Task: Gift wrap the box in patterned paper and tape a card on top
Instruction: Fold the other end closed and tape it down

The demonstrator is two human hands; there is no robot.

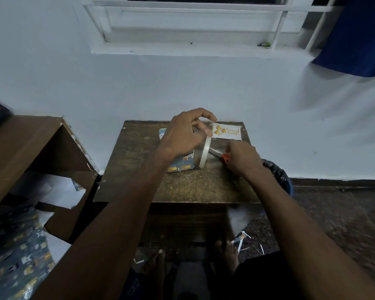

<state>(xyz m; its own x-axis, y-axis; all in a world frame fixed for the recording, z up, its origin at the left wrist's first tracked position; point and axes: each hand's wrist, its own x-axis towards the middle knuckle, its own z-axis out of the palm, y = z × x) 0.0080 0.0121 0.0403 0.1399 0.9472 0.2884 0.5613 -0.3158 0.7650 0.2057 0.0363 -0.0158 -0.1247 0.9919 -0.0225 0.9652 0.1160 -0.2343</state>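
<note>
A box wrapped in blue patterned paper (182, 164) stands on the small brown table (182, 187), mostly hidden behind my left hand (185, 135). That hand pinches the free end of clear tape pulled up from a tape roll (204, 154), which hangs on edge beside the box. My right hand (241, 158) grips orange-handled scissors (222, 156), whose blades point at the stretched tape just right of the roll. A white card with gold dots and gold writing (227, 132) lies flat at the table's far right corner.
A brown shelf unit (26, 144) stands to the left, with spare patterned paper (20, 256) and white scraps below it. A blue bin with a black liner (279, 174) sits right of the table. Paper offcuts (245, 241) lie on the floor near my feet.
</note>
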